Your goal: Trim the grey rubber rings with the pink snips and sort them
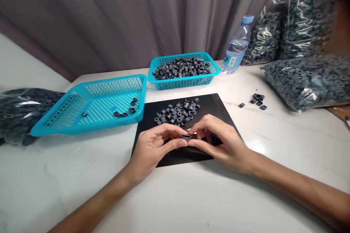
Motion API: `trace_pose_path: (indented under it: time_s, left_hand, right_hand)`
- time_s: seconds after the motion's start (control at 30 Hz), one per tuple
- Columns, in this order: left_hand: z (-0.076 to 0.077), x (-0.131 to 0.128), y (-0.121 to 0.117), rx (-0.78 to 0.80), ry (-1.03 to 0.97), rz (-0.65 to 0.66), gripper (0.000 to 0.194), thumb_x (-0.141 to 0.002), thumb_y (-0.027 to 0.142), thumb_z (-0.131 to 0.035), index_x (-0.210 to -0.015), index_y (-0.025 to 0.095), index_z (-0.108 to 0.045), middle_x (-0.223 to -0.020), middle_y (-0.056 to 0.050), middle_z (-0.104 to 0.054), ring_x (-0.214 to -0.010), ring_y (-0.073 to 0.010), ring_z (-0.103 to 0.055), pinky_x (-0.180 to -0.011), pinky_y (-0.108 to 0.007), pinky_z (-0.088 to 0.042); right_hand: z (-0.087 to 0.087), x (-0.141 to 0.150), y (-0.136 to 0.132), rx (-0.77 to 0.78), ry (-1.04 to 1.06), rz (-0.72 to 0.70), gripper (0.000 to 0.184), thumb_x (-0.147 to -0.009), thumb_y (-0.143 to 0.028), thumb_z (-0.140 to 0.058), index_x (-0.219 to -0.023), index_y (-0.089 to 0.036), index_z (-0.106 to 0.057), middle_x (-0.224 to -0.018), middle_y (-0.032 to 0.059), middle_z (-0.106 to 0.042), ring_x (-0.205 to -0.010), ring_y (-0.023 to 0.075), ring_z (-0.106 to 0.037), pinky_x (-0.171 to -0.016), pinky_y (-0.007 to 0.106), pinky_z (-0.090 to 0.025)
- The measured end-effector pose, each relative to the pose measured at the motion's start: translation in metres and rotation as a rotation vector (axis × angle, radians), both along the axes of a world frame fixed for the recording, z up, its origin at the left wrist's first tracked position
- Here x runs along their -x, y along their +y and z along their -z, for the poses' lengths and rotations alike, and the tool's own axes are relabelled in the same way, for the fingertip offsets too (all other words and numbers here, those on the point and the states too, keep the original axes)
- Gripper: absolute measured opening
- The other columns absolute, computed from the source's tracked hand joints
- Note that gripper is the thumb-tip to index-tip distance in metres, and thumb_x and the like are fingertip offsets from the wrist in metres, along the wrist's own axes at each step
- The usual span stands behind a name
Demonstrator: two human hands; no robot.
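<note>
Opening twd cam, dk part lies long axis L-R, pinched by L hand & R hand.

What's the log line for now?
left hand: pinching small dark part | right hand: fingers on same part | black mat: loose pieces | left basket: few pieces

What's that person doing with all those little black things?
The left hand and right hand pinch one small dark piece over a black mat. A pile lies on the mat. One blue basket is well filled; the other holds only a few.
</note>
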State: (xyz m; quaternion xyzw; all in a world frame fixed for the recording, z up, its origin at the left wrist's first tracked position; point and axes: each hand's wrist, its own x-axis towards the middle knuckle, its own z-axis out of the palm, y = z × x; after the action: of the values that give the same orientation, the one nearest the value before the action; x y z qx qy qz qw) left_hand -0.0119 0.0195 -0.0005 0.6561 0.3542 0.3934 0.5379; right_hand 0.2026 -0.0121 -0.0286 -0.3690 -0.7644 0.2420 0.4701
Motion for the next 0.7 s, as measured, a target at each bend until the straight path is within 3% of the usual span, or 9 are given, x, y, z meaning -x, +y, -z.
trace_pose_path:
  time_s: [0.27,0.47,0.7]
  left_hand:
    - [0.002,0.009,0.0,-0.332,0.272,-0.014,0.013,-0.082,0.025,-0.083,-0.094,0.023,-0.079,-0.088,0.0,-0.08,-0.075,-0.0151,-0.072,-0.075,-0.024,-0.058]
    - [0.002,0.011,-0.001,-0.438,0.335,0.017,0.016,-0.083,0.024,-0.082,-0.098,0.024,-0.078,-0.089,0.001,-0.078,-0.071,-0.0124,-0.067,-0.07,-0.022,-0.054]
    - [0.003,0.013,-0.001,-0.464,0.346,0.051,0.021,-0.085,0.016,-0.079,-0.104,0.023,-0.075,-0.091,0.001,-0.076,-0.077,-0.0117,-0.067,-0.077,-0.02,-0.054]
  right_hand:
    - [0.0,-0.002,0.003,0.011,-0.029,-0.022,0.009,-0.101,-0.028,-0.062,-0.104,-0.021,-0.066,-0.081,0.0017,-0.059,-0.074,0.015,-0.052,-0.062,0.028,-0.045]
    - [0.001,-0.002,0.003,0.03,-0.03,-0.043,0.009,-0.101,-0.026,-0.059,-0.104,-0.021,-0.065,-0.082,0.0019,-0.059,-0.073,0.0145,-0.052,-0.061,0.027,-0.045]
    - [0.001,-0.002,0.002,0.036,-0.019,-0.038,0.007,-0.1,-0.025,-0.06,-0.103,-0.021,-0.065,-0.082,0.0018,-0.059,-0.073,0.0146,-0.052,-0.061,0.027,-0.045]
